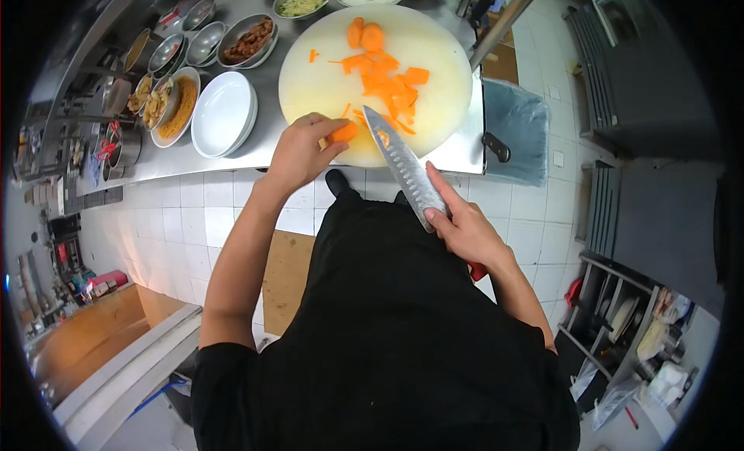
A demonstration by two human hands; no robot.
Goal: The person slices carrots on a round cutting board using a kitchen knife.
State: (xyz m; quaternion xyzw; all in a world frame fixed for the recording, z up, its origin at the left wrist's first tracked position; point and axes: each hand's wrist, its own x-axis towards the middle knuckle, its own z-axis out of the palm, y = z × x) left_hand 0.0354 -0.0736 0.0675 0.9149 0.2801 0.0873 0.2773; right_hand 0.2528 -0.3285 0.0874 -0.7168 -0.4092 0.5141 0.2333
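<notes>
On the round white cutting board lie thin carrot slices in a loose spread, with larger carrot pieces near the far rim. A piece of carrot is pinched between the thumb and fingers of my left hand, at the board's near edge. My right hand is closed around the handle of a kitchen knife; its grip is mostly hidden by my palm. The dimpled blade slants up and left over the board, its tip near the cut slices, apart from the piece in my left hand. A small orange bit clings to the blade.
White plates are stacked left of the board. Farther left stand a bowl of cooked meat, several metal bowls and a plate of yellow crumbs. A lined bin is right of the counter, a black handle jutting toward it.
</notes>
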